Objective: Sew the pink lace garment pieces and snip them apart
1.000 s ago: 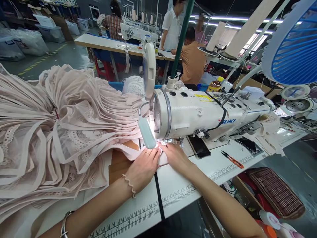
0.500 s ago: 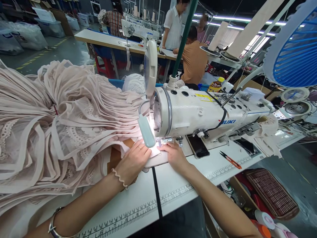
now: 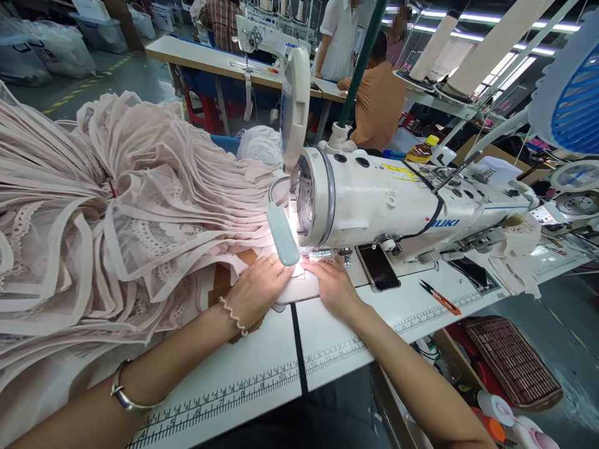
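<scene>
Under the head of a white sewing machine (image 3: 365, 206), both my hands meet at the lit needle area. My left hand (image 3: 259, 284) rests left of the presser foot, its bent fingers together on the edge of the pale pink fabric (image 3: 229, 215); a small grey-green lamp (image 3: 283, 236) hides some fingertips. On the other side, my right hand (image 3: 337, 285) has its thumb stretched toward the needle and its fingers curled beneath the machine head, at the fabric's edge. The piece between the hands is small and partly hidden. Long folds of lace-trimmed fabric spread to the left.
A black phone (image 3: 380, 268) lies beside the machine bed. Orange-handled thread snips (image 3: 440, 297) rest on the white table (image 3: 262, 368) with printed rulers. A blue fan (image 3: 573, 93) stands at upper right. Several people are at work behind, near another sewing machine (image 3: 266, 40).
The camera view has shifted slightly, so the machine and table sit higher and further right. My right fingers have moved closer to the needle area; both hands remain at the fabric.
</scene>
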Available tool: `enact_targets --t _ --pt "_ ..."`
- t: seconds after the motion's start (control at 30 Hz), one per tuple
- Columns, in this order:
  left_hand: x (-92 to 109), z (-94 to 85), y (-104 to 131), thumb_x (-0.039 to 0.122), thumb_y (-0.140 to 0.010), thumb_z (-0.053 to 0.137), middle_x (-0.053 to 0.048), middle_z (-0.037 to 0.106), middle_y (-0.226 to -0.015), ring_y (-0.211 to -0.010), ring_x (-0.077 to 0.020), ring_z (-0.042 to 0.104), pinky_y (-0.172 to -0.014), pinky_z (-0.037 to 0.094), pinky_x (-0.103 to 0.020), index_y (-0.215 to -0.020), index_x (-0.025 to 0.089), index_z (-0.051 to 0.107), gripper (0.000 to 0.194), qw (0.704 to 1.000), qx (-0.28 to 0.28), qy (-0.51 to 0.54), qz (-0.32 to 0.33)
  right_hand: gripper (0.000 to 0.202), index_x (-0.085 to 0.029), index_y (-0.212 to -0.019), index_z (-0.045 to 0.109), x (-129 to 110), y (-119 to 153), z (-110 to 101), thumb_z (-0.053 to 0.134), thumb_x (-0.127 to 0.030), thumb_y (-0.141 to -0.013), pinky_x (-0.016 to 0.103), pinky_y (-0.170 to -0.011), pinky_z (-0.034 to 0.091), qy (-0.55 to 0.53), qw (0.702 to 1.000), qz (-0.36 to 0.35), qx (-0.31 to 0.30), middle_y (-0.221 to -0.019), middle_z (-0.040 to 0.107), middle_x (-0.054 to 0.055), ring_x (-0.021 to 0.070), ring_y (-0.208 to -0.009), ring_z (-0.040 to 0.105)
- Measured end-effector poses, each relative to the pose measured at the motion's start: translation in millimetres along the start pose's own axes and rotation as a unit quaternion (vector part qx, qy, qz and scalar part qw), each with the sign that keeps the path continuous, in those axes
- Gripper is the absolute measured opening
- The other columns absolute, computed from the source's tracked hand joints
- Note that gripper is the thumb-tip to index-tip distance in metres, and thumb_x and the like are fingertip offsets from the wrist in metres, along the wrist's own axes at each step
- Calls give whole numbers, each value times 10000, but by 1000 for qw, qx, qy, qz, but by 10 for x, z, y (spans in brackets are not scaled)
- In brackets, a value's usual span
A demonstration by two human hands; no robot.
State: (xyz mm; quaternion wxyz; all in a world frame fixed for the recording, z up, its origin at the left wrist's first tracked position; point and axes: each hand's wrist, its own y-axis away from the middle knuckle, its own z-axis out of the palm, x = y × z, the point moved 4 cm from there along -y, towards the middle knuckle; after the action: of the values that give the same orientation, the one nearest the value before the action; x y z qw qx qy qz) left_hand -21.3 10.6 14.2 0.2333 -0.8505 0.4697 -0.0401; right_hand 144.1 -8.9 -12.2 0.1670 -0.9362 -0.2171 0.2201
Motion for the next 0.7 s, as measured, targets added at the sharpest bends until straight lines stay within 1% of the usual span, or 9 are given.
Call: enact_targets --t 0.1,0.2,0.27,0.3,0.37,0.43,0.53,0.63,0.7 --pt "-58 98 6 190 -956 435 -58 570 -887 -837 -218 529 -660 427 -310 -1117 205 577 215 997 -18 46 -50 493 -176 -1217 579 -7 5 -8 303 -3 -847 406 -949 426 8 1000 7 -8 -1180 670 77 218 -1081 575" --pt "-95 158 19 234 -964 426 -40 530 -843 -802 -211 501 -652 413 -308 -1107 227 587 216 992 -13 85 -90 450 -162 -1211 559 -18 6 -15 296 -25 -873 418 -938 421 19 1000 3 -9 -1194 655 103 239 -1116 542" --pt "-101 153 28 247 -969 416 -43 537 -868 -828 -211 496 -675 418 -315 -1092 223 603 225 990 -4 104 -92 389 -169 -1191 568 -33 7 -20 306 -74 -921 425 -952 413 27 1000 -3 -1 -1201 651 106 244 -1121 536" --pt "-97 138 31 243 -972 408 -47 551 -903 -854 -211 496 -698 422 -320 -1086 221 611 234 990 -2 113 -81 350 -181 -1168 582 -43 9 -21 318 -112 -949 423 -953 413 32 999 -5 2 -1183 660 99 243 -1104 544" --pt "-73 95 34 203 -979 378 -51 579 -964 -898 -202 497 -746 424 -325 -1093 216 623 270 991 -3 128 -39 281 -201 -1092 618 -68 14 -27 356 -196 -990 403 -934 418 49 999 -9 8 -1101 690 80 233 -1035 571" --pt "-40 52 36 155 -983 341 -49 598 -948 -891 -189 501 -758 416 -323 -1111 203 627 317 992 -12 127 10 250 -204 -1010 644 -99 22 -35 397 -243 -1003 372 -898 421 72 997 -18 12 -1002 709 65 218 -951 586" --pt "10 22 26 105 -978 306 -49 597 -848 -822 -180 507 -711 395 -320 -1080 168 634 350 994 -36 90 50 231 -202 -926 652 -144 33 -42 437 -242 -999 344 -865 405 99 994 -41 16 -888 701 53 202 -858 569" --pt "70 26 1 45 -952 295 -59 598 -825 -781 -184 505 -682 375 -335 -1014 130 639 359 995 -59 43 69 243 -204 -855 635 -183 31 -29 441 -232 -997 340 -854 396 118 991 -57 24 -795 661 46 196 -803 541" --pt "104 29 -16 25 -942 301 -60 600 -822 -766 -185 502 -681 368 -345 -961 121 645 357 995 -61 20 76 275 -205 -795 613 -210 19 -7 426 -218 -996 344 -827 403 138 988 -59 36 -727 620 43 198 -768 527"
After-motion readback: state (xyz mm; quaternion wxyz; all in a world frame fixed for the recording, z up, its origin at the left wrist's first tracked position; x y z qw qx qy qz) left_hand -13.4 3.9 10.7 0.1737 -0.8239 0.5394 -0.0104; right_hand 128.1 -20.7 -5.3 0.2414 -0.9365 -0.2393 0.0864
